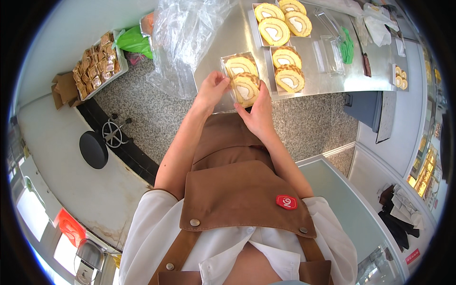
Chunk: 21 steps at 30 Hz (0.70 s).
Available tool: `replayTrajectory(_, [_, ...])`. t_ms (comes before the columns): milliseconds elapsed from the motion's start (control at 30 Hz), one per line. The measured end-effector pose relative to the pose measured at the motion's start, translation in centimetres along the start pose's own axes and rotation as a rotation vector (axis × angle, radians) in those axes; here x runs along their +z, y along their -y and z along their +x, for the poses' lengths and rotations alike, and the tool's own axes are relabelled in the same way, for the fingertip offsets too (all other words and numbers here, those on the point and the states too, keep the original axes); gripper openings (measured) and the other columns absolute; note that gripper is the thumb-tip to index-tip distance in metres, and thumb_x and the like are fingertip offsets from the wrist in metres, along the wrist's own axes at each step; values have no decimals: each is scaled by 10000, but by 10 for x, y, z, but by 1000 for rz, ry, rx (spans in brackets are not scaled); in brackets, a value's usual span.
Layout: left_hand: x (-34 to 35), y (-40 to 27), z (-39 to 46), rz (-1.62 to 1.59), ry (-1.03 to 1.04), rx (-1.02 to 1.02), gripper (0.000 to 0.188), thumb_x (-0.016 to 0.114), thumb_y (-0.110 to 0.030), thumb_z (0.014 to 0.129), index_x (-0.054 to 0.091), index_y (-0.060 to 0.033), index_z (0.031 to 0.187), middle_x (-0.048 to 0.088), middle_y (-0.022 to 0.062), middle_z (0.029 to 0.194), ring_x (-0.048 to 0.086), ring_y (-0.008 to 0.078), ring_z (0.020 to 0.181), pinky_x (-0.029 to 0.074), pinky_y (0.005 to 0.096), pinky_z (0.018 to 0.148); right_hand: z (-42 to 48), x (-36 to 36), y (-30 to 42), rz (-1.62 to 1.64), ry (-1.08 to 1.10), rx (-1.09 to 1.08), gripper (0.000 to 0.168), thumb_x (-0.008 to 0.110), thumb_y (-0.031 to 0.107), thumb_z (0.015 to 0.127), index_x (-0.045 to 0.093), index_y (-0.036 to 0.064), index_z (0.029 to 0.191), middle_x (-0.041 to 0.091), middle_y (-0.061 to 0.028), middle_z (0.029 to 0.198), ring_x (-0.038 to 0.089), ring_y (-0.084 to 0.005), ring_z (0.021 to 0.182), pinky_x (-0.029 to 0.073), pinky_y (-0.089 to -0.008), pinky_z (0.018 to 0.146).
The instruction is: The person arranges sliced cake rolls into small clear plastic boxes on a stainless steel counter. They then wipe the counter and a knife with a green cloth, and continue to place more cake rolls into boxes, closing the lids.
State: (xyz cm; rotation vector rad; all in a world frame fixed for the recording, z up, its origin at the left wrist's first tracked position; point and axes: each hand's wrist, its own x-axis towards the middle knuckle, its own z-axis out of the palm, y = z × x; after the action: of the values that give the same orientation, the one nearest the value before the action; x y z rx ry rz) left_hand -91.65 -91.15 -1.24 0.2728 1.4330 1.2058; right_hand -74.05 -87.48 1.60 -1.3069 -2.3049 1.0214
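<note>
Two cream-filled Swiss roll slices [245, 87] lie in a clear plastic box at the near edge of the steel table [210, 64]. My right hand [259, 113] grips the near right corner of this box, thumb at the front. At its left side, the fingers of my left hand [213, 89] pinch the clear plastic edge. Just to the right, two more roll slices [289, 79] sit in an uncovered tray. Behind them are further slices [273, 32] in similar trays. Clear plastic lids [331, 55] rest farther right.
A large clear plastic bag [185, 39] drapes over the table's left end. A brown-handled knife [367, 66] and a green plastic bag [346, 46] lie to the right. On the left are a crate of wrapped pastries [98, 67] and a round black stool [93, 149]. A grey bin [363, 108] stands under the table.
</note>
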Motion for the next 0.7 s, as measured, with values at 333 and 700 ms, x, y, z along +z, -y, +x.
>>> replayTrajectory(333, [0,3,6,113,-34,40,102,567,-97,985,559,3,1004,614,64,924,621,139,867,530,287,823,-2,-5,1,127,-34,64,1009,866,224,698,242,-66,1435,398,-279,1384,430,-425,1256,383,-482,1040])
replayTrajectory(700, [3,6,7,63,-17,-23,106,545,-112,997,536,-13,1032,600,59,930,626,135,828,566,296,742,-16,7,-20,72,-105,122,978,869,248,696,280,-59,1414,421,-275,1351,414,-427,1239,363,-485,1049])
